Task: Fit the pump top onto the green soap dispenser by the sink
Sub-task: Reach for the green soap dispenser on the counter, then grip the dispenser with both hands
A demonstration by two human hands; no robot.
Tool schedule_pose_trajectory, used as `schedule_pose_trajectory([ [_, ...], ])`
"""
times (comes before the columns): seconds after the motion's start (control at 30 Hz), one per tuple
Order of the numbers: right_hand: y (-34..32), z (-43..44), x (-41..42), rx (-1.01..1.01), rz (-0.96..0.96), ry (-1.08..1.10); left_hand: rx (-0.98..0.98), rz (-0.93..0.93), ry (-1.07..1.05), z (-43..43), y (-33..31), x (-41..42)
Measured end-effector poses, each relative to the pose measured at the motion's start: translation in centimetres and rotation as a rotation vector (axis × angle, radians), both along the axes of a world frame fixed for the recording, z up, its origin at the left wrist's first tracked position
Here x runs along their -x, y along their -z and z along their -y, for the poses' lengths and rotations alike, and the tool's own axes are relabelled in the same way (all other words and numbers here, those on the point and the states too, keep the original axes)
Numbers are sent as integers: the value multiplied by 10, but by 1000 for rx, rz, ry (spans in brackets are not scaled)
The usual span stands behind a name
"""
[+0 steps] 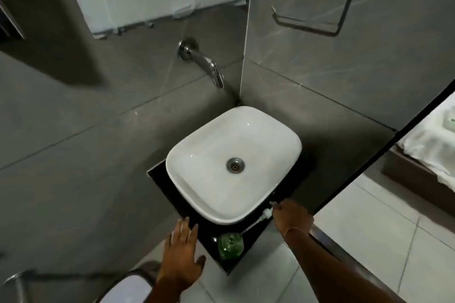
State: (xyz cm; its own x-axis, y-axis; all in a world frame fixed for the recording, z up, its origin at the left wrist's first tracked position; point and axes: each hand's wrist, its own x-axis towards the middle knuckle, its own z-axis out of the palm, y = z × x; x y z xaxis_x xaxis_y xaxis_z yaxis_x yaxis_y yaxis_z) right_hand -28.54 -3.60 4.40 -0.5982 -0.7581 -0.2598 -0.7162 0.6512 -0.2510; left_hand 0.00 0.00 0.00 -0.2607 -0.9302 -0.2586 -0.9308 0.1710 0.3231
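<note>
The green soap dispenser stands without its top on the near corner of the black counter, just in front of the white sink. The white pump top with its thin tube lies on the counter to the bottle's right, along the sink's edge. My right hand is closed on the pump head. My left hand hovers flat with fingers spread, left of the bottle, over the counter's left edge, holding nothing.
A chrome wall tap juts out above the sink. A metal towel ring hangs on the right wall. A white lidded bin sits at the lower left. Pale floor tiles spread to the right, beyond a dark door edge.
</note>
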Motion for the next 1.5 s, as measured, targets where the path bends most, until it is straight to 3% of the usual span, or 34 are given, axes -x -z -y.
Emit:
schedule_pose_trajectory([
  [0.07, 22, 5, 2, -63, 219, 124, -168, 5, 2, -5, 14, 10],
  [0.2, 51, 15, 2, -114, 470, 252, -187, -139, -72, -11, 27, 33],
  [0.6, 88, 27, 4, 39, 727, 530, -132, -340, -136, 2, 38, 45],
  [0.7, 53, 4, -1, 239, 682, 557, -125, -333, -122, 2, 40, 43],
  [0.8, 6, -35, -17, 623, 681, 489, -114, -334, -113, 2, 40, 43],
  [0.9, -32, -70, -42, 830, 541, 225, -104, -339, -115, 1, 41, 41],
  [1.03, -40, -83, -72, 826, 357, 11, -86, -331, -112, 0, 42, 41],
  [1.2, 6, -85, -88, 796, 262, -189, -89, -325, -112, 0, 43, 42],
  [1.5, 57, -87, -95, 572, 202, -301, -60, -307, -92, 0, 47, 41],
])
